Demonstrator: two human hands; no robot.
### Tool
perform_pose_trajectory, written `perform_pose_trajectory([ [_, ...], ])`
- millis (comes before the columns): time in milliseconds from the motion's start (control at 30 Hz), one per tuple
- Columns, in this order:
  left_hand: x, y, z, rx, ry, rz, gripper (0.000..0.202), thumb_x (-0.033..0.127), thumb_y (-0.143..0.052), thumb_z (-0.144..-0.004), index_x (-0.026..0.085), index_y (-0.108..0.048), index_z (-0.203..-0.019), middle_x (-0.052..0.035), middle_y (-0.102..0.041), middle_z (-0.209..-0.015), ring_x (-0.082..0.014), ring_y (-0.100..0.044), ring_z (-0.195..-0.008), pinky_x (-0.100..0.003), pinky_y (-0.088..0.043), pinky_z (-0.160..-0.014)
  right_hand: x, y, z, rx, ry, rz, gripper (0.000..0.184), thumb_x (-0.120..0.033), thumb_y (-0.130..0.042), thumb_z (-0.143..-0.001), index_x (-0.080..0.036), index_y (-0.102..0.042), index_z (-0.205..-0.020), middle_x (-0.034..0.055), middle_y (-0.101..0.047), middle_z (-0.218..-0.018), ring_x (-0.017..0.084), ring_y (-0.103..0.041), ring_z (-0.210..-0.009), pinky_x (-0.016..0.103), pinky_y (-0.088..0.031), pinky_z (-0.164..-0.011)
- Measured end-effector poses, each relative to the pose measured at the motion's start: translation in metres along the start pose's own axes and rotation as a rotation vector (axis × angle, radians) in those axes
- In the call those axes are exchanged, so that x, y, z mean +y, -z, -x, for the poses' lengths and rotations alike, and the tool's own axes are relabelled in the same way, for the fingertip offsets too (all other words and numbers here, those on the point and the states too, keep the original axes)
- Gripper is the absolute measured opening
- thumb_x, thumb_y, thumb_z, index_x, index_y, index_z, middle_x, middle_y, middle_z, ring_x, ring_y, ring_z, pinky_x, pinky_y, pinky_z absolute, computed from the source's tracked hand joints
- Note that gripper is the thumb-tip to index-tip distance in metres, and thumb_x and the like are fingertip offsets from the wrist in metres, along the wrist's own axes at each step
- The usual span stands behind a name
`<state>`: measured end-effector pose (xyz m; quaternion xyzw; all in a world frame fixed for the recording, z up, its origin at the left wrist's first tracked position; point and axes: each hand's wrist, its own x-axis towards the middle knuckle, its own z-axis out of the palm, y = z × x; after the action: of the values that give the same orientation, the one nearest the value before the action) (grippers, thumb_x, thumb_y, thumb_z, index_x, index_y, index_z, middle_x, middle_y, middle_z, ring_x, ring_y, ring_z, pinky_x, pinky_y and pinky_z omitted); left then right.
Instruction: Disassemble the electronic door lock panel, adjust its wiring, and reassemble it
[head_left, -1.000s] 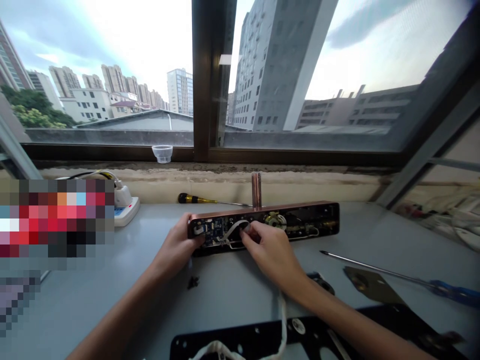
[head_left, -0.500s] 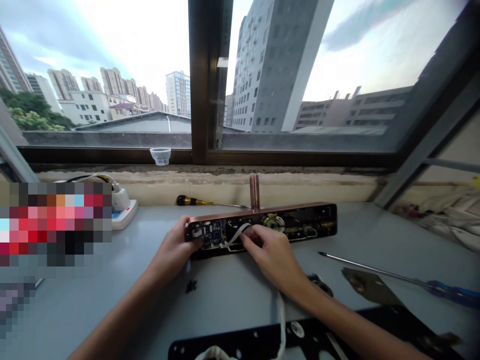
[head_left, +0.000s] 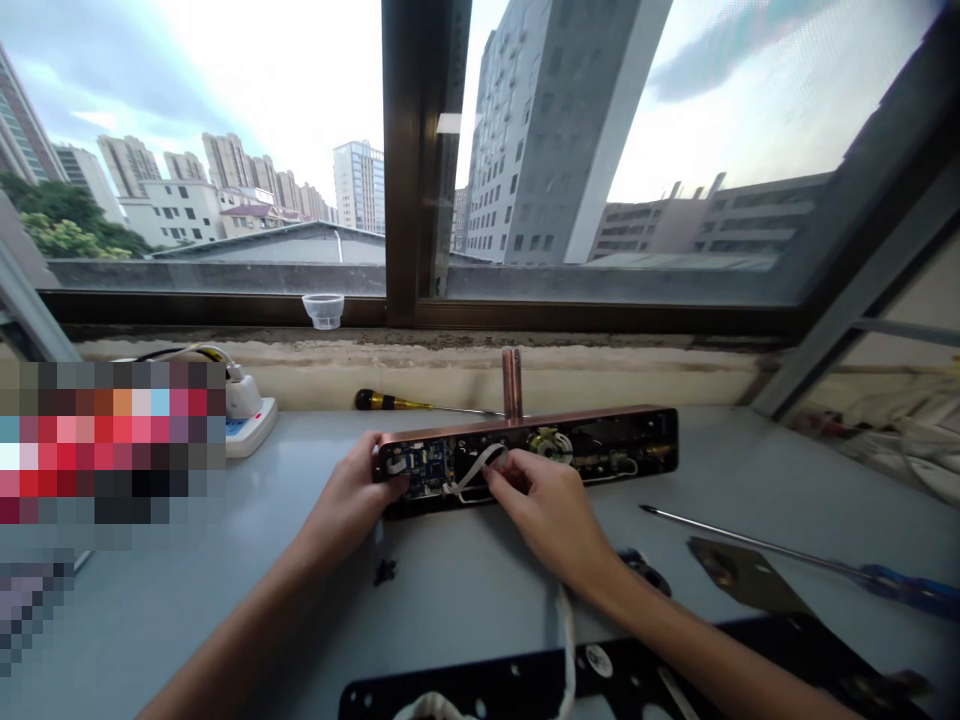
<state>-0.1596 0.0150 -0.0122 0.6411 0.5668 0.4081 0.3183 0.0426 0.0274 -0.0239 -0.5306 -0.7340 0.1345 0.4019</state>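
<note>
A long copper-coloured lock housing or similar casing (head_left: 600,425) stands on its edge, its open black inside facing me. My left hand (head_left: 365,485) grips its left end, thumb over the corner of a blue circuit board (head_left: 429,466). My right hand (head_left: 544,495) pinches a white ribbon cable (head_left: 474,470) near the middle of the casing. The cable curves up from the board's lower right edge; its far end is hidden by my fingers. A round brass-coloured part (head_left: 551,447) sits inside, right of my fingertips. A copper bar (head_left: 511,385) rises behind the casing.
A yellow-black screwdriver (head_left: 394,401) lies behind the casing, a blue-handled one (head_left: 757,540) to the right. Small black screws (head_left: 385,572) lie in front. A black plate (head_left: 465,685) with a white cable (head_left: 568,640) is nearest me. A power strip (head_left: 255,430) stands at left.
The ribbon cable's loop at my right fingertips has shifted slightly. Both hands otherwise keep their places; the whole view has moved a little.
</note>
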Motion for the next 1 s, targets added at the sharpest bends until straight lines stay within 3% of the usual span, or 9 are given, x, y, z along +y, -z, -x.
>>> perform_pose_trajectory([
  [533, -0.0029, -0.0014, -0.0017, -0.001, -0.002, 0.013, 0.02, 0.02, -0.053, -0.067, 0.019, -0.047, -0.086, 0.0014, -0.056, -0.077, -0.0175, -0.052, -0.075, -0.028, -0.041, -0.067, -0.0092, -0.0044, 0.002, 0.045, -0.162, -0.064, 0.029, -0.039, -0.046, -0.071, -0.018, -0.044, -0.051, -0.0001, -0.049, -0.05, 0.012, -0.041, -0.049, 0.024, -0.027, -0.051],
  [800, -0.0013, 0.0003, 0.0002, 0.0, -0.016, -0.018, 0.019, 0.02, -0.052, -0.067, 0.019, -0.048, -0.086, 0.0005, -0.057, -0.08, -0.0182, -0.053, -0.078, -0.029, -0.042, -0.068, -0.0098, -0.0029, -0.0023, -0.014, -0.192, -0.144, 0.028, -0.037, -0.048, -0.069, -0.018, -0.042, -0.05, -0.0004, -0.048, -0.05, 0.012, -0.041, -0.052, 0.024, -0.027, -0.053],
  [933, -0.0004, -0.0006, -0.0002, -0.014, 0.01, -0.021, 0.024, 0.02, -0.052, -0.068, 0.018, -0.05, -0.092, -0.0003, -0.061, -0.082, -0.0191, -0.056, -0.078, -0.03, -0.045, -0.069, -0.0091, -0.0009, -0.0027, -0.034, -0.198, -0.205, 0.026, -0.036, -0.049, -0.067, -0.018, -0.043, -0.05, -0.0005, -0.046, -0.051, 0.012, -0.039, -0.053, 0.025, -0.026, -0.055],
  [1000, 0.0028, -0.0003, 0.0008, 0.028, 0.02, -0.081, 0.036, 0.019, -0.054, -0.067, 0.017, -0.048, -0.103, -0.0039, -0.062, -0.092, -0.021, -0.058, -0.083, -0.034, -0.047, -0.072, -0.0091, 0.0015, -0.0021, -0.055, -0.203, -0.264, 0.027, -0.038, -0.05, -0.066, -0.018, -0.041, -0.05, -0.0012, -0.043, -0.051, 0.012, -0.037, -0.054, 0.025, -0.026, -0.055],
])
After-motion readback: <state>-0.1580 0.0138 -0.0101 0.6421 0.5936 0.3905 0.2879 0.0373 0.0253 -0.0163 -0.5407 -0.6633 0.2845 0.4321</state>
